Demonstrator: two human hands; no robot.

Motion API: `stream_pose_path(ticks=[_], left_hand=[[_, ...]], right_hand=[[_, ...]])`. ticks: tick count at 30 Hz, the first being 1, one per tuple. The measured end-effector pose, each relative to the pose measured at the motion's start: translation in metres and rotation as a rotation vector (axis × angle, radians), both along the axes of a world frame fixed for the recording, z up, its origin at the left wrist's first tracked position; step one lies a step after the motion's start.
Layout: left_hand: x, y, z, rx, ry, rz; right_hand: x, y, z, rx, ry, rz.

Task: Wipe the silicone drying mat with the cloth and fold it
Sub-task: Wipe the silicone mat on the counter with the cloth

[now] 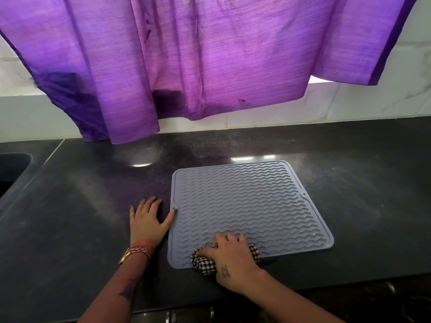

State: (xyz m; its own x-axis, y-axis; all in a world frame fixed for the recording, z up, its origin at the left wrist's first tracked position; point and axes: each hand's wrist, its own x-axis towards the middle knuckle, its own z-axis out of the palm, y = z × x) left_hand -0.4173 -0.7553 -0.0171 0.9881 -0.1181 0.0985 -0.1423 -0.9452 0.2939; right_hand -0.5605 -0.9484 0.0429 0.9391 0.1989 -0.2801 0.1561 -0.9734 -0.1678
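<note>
Grey mat lies flat on the dark counter, w/ wavy ridges facing up. Right hand sits on the mat's near edge, fingers curled round a bunched checkered cloth, pressing it onto the mat. Left hand is flat on the counter just left of the mat, fingers spread, thumb tip touching the mat's left edge. Purple curtain hangs behind, sink at far left.
</note>
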Motion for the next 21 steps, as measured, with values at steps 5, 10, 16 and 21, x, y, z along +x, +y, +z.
stream_pose_path(ticks=[5,10,16,21], left_hand=[[0.000,0.001,-0.001,-0.003,-0.006,0.002],[-0.001,0.001,-0.002,-0.005,-0.012,-0.004],[0.000,0.002,-0.003,-0.003,-0.025,-0.010],[0.002,0.003,-0.005,0.001,-0.017,-0.015]], right_hand=[[0.003,-0.009,0.000,0.043,0.003,-0.075],[-0.001,-0.012,-0.002,0.030,0.008,-0.110],[-0.008,-0.023,-0.004,0.027,0.003,-0.191],[-0.013,-0.035,-0.006,0.023,0.017,-0.235]])
